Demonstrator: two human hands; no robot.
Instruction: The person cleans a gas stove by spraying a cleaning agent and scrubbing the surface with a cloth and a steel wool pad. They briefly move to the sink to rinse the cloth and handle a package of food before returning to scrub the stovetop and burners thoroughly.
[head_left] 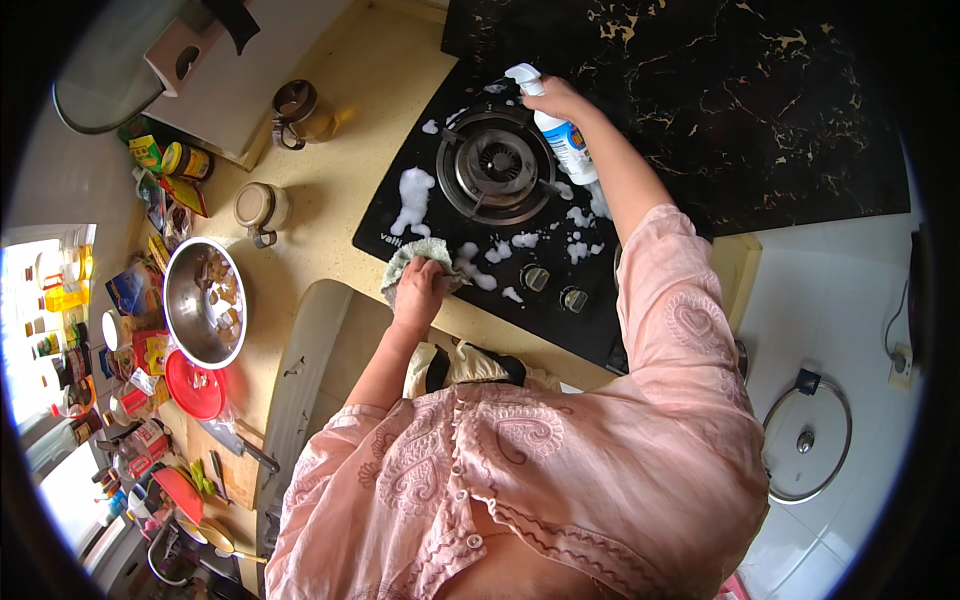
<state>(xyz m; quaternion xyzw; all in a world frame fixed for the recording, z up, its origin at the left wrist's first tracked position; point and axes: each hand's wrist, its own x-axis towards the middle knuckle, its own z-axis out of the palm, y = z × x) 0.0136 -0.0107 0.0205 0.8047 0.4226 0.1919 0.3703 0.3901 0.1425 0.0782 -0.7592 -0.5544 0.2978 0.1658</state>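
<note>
My right hand (pixel 556 98) grips a white spray bottle (pixel 562 135) with a blue label, held over the far right side of the gas burner (pixel 495 165) on a black glass hob (pixel 400 160). Patches of white foam (pixel 412 195) lie across the hob around the burner and near the two knobs (pixel 535 277). My left hand (pixel 420 290) presses a grey-green cloth (pixel 405 258) onto the hob's front edge, just left of the knobs. I wear a pink embroidered shirt.
A steel bowl (pixel 190 300) holding food pieces, a red lid (pixel 195 385), jars (pixel 262 208) and packets crowd the beige counter on the left. A cutting board with a knife (pixel 240 450) lies nearer me. A glass pot lid (pixel 805 440) rests on the white surface at right.
</note>
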